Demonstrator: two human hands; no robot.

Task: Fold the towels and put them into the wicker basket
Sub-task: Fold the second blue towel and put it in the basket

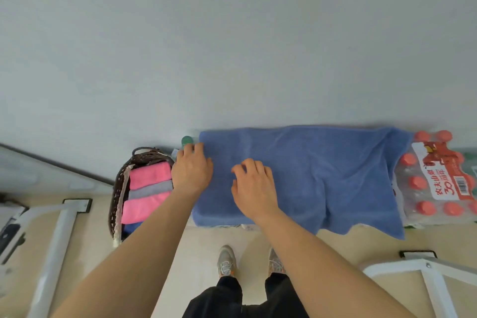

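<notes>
Towel: blue, spread, creased | basket: pink-grey folded towels inside

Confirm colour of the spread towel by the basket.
Plain blue towel, no pattern visible; head view shows it best.

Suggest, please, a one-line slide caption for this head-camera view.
Left hand and right hand rest on a spread blue towel beside a wicker basket holding folded pink and grey towels.

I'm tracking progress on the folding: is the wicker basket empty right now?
No, a pink towel and a grey towel lie inside the wicker basket.
</notes>
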